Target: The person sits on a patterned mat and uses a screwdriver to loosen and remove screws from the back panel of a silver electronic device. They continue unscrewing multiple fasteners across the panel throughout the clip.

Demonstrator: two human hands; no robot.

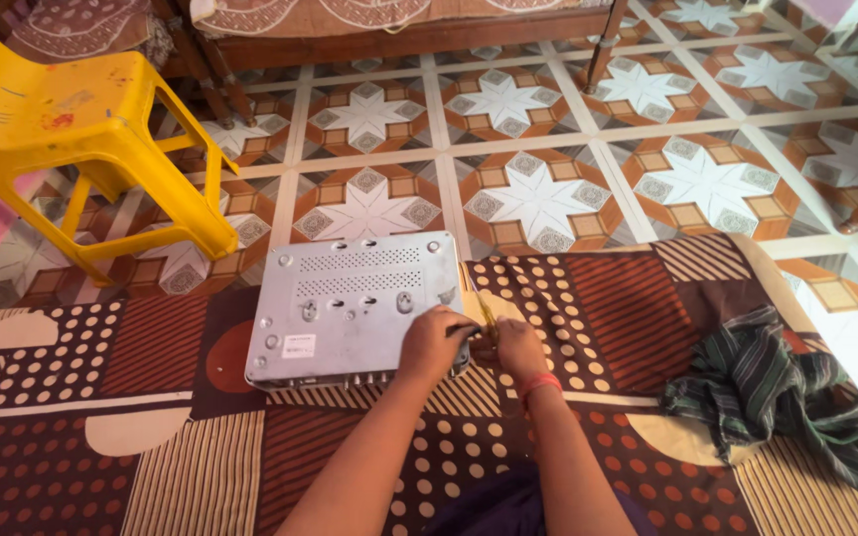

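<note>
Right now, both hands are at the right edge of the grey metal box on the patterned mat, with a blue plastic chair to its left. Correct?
Not quite: the head view shows the plastic chair is yellow. Both hands, left hand and right hand, are at the right edge of the grey metal box on the patterned mat.

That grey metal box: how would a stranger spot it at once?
Find the patterned brown mat on the tiled floor. Near its far edge, right of the yellow plastic chair, lies the flat grey metal box, bottom up, with vent holes, the only metal thing there.

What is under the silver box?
The silver box lies on a patterned mat of dots and stripes. The mat shows all around it, but the part right beneath the box is hidden.
</note>
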